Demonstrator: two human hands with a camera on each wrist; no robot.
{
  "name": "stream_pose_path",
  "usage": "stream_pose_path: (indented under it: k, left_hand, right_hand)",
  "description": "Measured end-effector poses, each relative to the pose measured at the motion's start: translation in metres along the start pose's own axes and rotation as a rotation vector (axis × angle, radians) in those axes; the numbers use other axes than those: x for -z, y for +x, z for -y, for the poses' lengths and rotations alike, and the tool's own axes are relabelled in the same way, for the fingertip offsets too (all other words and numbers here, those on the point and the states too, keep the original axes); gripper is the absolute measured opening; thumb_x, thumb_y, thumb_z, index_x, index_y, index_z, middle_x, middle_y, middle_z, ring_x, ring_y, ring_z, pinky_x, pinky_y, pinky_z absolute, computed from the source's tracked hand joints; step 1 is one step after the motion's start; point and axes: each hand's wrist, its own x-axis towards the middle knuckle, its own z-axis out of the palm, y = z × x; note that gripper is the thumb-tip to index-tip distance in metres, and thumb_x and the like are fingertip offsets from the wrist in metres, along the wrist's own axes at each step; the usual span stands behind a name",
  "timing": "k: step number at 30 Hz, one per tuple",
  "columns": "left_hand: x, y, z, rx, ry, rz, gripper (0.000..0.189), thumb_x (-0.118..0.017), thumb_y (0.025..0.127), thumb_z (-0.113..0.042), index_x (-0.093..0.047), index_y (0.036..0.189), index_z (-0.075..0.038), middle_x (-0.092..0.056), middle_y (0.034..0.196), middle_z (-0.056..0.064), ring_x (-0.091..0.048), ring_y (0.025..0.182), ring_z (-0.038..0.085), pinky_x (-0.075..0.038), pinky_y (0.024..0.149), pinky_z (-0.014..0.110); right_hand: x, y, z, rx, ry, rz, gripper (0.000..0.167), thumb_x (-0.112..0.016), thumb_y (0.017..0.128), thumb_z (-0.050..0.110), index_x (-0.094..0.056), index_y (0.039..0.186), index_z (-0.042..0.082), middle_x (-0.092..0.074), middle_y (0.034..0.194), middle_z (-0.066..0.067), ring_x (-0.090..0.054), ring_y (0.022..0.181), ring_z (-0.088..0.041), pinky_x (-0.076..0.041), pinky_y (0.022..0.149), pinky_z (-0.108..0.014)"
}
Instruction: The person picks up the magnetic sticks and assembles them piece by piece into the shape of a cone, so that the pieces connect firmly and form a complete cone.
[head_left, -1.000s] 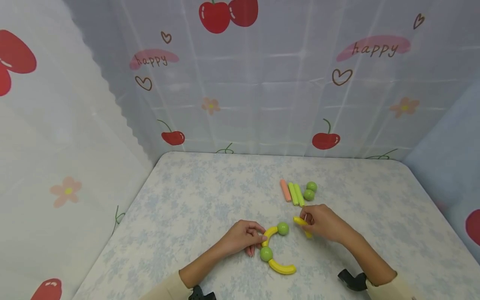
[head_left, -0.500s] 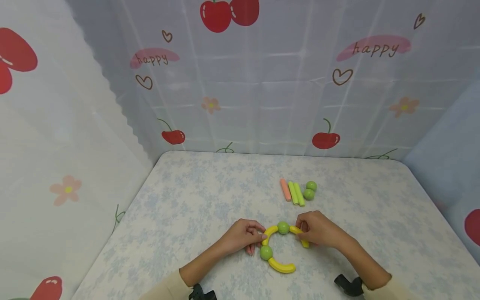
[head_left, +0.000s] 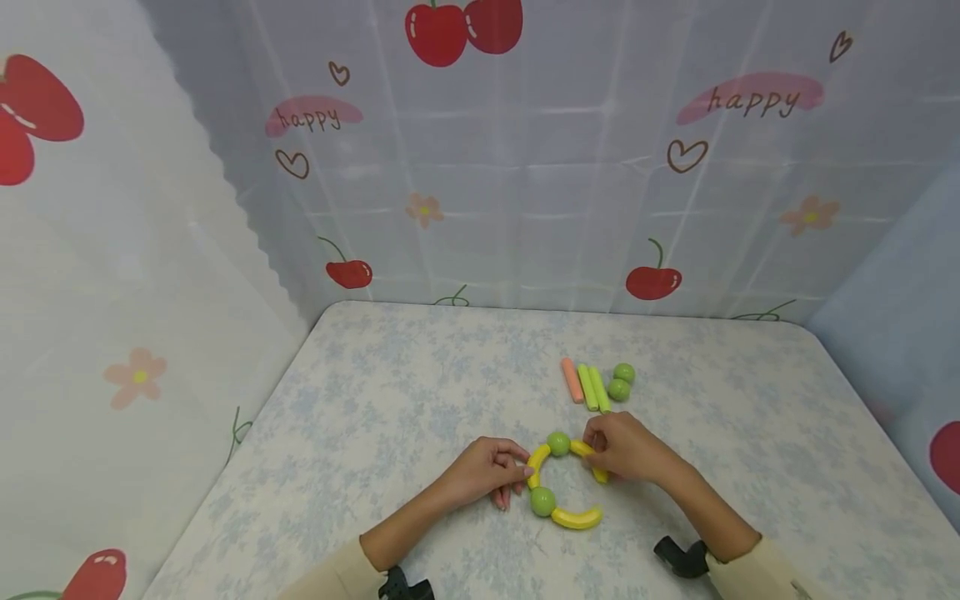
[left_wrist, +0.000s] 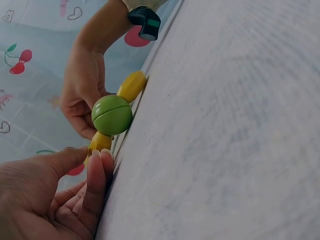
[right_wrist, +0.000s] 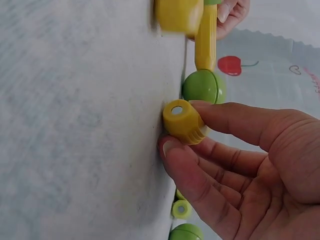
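A broken ring of magnetic building pieces lies on the table before me. My left hand [head_left: 487, 473] pinches the left curved yellow rod [head_left: 537, 460] between thumb and fingertips. An upper green ball [head_left: 558, 443] joins that rod to another curved yellow rod [head_left: 581, 447] on the right. Thumb and fingers of my right hand [head_left: 628, 448] pinch this right rod; its free end [right_wrist: 177, 111] shows a silvery magnet in the right wrist view. Below, a lower green ball [head_left: 543, 502] connects the left rod to a bottom curved yellow rod [head_left: 577, 518]. A gap separates the bottom and right rods.
Behind the right hand lie an orange stick [head_left: 572, 381], two lime-green sticks [head_left: 587, 387] and two more green balls [head_left: 619, 389]. A cherry-print curtain [head_left: 510, 183] hangs along the table's back edge. The table [head_left: 390, 375] has a pale blue floral cover.
My right hand has brought its curved yellow rod leftward onto the upper green ball. The joined chain has since turned a little, the upper ball going left and the bottom rod right and up.
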Motion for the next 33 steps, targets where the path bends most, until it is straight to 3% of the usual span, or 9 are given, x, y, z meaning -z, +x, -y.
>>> stream_pose_path:
  k: [7, 13, 22, 28, 33]
  left_hand:
    - [0.001, 0.003, 0.002, 0.009, -0.027, 0.044, 0.023, -0.071, 0.098, -0.025, -0.071, 0.114, -0.008, -0.072, 0.075, 0.011, -0.063, 0.05, 0.015, -0.055, 0.046, 0.027]
    - [0.009, 0.003, 0.003, 0.027, -0.033, 0.051, 0.024, -0.069, 0.099, -0.026, -0.071, 0.117, -0.009, -0.072, 0.075, 0.013, -0.066, 0.052, 0.017, -0.057, 0.049, 0.03]
    - [0.038, 0.011, -0.007, 0.023, 0.106, 0.006, 0.025, -0.067, 0.101, -0.029, -0.073, 0.116, -0.01, -0.073, 0.077, 0.012, -0.064, 0.05, 0.018, -0.054, 0.046, 0.028]
    - [0.045, 0.033, -0.017, -0.044, 0.261, -0.037, 0.023, -0.067, 0.1, -0.027, -0.073, 0.116, -0.011, -0.074, 0.085, 0.006, -0.063, 0.054, 0.021, -0.049, 0.046, 0.029]
    - [0.04, 0.048, -0.028, -0.114, 0.365, -0.026, 0.019, -0.07, 0.098, -0.024, -0.075, 0.114, -0.014, -0.071, 0.092, -0.001, -0.068, 0.067, 0.022, -0.054, 0.056, 0.031]
  right_hand:
    - [-0.001, 0.011, 0.002, -0.044, -0.051, -0.017, 0.014, -0.083, 0.084, 0.009, -0.073, 0.094, 0.007, -0.06, 0.071, 0.004, -0.054, 0.055, -0.01, -0.048, 0.052, -0.026]
    - [-0.002, 0.021, 0.003, -0.026, -0.109, -0.035, 0.015, -0.083, 0.084, 0.009, -0.077, 0.097, 0.013, -0.066, 0.08, 0.006, -0.056, 0.067, -0.009, -0.05, 0.059, -0.028]
    - [-0.003, 0.036, 0.009, -0.003, -0.101, -0.031, 0.015, -0.082, 0.086, 0.009, -0.079, 0.099, 0.015, -0.064, 0.076, 0.007, -0.053, 0.061, -0.01, -0.047, 0.055, -0.026]
    - [0.007, 0.021, 0.012, -0.021, -0.164, -0.076, 0.019, -0.08, 0.088, 0.015, -0.076, 0.105, 0.008, -0.065, 0.081, 0.005, -0.054, 0.064, -0.009, -0.048, 0.057, -0.027]
    - [0.015, -0.005, 0.011, -0.083, -0.167, -0.095, 0.012, -0.078, 0.091, 0.018, -0.076, 0.099, 0.01, -0.064, 0.078, 0.006, -0.055, 0.066, -0.009, -0.049, 0.058, -0.027]
